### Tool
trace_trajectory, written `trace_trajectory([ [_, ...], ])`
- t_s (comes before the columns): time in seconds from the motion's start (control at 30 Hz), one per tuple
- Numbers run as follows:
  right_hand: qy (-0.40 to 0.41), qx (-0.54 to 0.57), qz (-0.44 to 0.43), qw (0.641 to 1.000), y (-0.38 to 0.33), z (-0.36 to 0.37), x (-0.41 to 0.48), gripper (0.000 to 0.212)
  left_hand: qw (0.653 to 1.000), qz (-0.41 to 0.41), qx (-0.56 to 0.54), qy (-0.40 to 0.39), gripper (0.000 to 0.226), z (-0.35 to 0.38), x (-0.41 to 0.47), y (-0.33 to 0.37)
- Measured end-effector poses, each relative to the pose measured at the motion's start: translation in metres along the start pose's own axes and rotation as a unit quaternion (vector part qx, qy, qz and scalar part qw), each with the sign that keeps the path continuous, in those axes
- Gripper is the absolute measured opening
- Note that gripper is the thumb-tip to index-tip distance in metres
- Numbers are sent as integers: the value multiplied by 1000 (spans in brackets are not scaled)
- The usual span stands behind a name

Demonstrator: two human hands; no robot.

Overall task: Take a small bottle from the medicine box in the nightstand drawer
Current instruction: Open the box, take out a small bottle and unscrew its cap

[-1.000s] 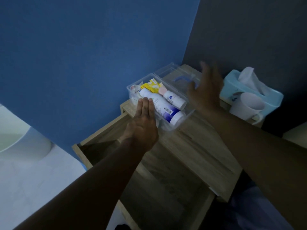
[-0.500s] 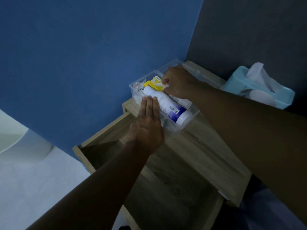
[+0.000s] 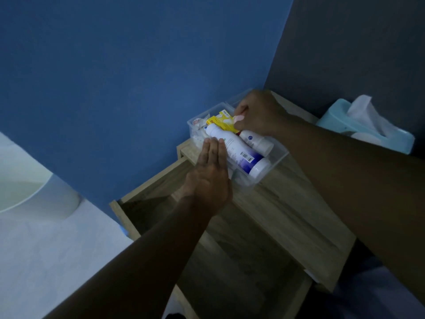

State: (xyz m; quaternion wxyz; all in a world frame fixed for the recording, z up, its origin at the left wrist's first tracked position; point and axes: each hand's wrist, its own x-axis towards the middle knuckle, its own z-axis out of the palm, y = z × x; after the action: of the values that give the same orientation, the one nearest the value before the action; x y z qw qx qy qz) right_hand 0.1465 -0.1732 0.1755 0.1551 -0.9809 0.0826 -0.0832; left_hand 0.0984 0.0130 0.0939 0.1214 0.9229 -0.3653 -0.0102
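Note:
A clear plastic medicine box (image 3: 278, 158) stands open on the wooden nightstand top (image 3: 289, 217), near the blue wall. Inside lie a large white and blue spray can (image 3: 239, 155), a small white bottle (image 3: 256, 142) and a yellow packet (image 3: 219, 122). My right hand (image 3: 259, 113) reaches into the far end of the box, fingers pinched on a small pale pink bottle (image 3: 239, 118), mostly hidden by my fingers. My left hand (image 3: 210, 176) lies flat, fingers together, pressed against the box's near left side, holding nothing.
The nightstand drawer (image 3: 230, 261) is pulled out below the top, and its inside is dark. A light blue tissue box (image 3: 368, 125) sits at the back right, partly behind my right arm. A white rounded object (image 3: 34, 192) and pale floor lie to the left.
My right hand came down from above the lid into the far end of the box and closed on the small pink bottle, lifting it slightly. My left hand stayed against the box.

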Motion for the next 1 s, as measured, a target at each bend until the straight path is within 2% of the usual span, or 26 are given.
trace_trajectory([
  [0.07, 19, 36, 12, 999, -2, -13, -8, 20, 1000, -3, 3, -8, 78, -4, -1, 0],
  [0.23, -3, 114, 17, 993, -4, -55, -56, 18, 993, -44, 83, -69, 75, -29, 9, 11],
  [0.3, -5, 120, 22, 993, -2, -73, -83, 19, 993, -86, 45, -68, 70, -48, 11, 24],
  [0.37, -6, 143, 25, 989, 2, -92, -109, 19, 988, -124, -83, -46, 62, -64, 7, 43],
  [0.4, -2, 162, 21, 987, 3, -101, -121, 19, 967, -154, -200, -35, 58, -71, 2, 55],
  [0.43, 6, 177, 14, 984, 3, -110, -133, 20, 920, -188, -342, -31, 51, -78, -4, 68],
  [0.5, 26, 178, -3, 984, 0, -125, -155, 23, 774, -229, -588, -49, 35, -90, -18, 94],
  [0.53, 29, 168, -13, 985, -1, -131, -165, 24, 713, -228, -659, -69, 30, -96, -27, 105],
  [0.57, 28, 155, -25, 987, -4, -136, -175, 24, 666, -217, -709, -81, 29, -100, -34, 115],
  [0.63, 23, 142, -53, 988, -8, -142, -192, 21, 599, -199, -772, -74, 34, -105, -48, 129],
  [0.73, 38, 142, -74, 986, -12, -148, -215, 22, 533, -173, -827, -55, 32, -112, -64, 145],
  [0.8, 47, 125, -87, 987, -13, -153, -225, 22, 507, -174, -843, -52, 31, -116, -74, 153],
  [1.0, 9, 88, -123, 988, -16, -163, -246, 21, 490, -187, -849, -66, 32, -123, -92, 164],
])
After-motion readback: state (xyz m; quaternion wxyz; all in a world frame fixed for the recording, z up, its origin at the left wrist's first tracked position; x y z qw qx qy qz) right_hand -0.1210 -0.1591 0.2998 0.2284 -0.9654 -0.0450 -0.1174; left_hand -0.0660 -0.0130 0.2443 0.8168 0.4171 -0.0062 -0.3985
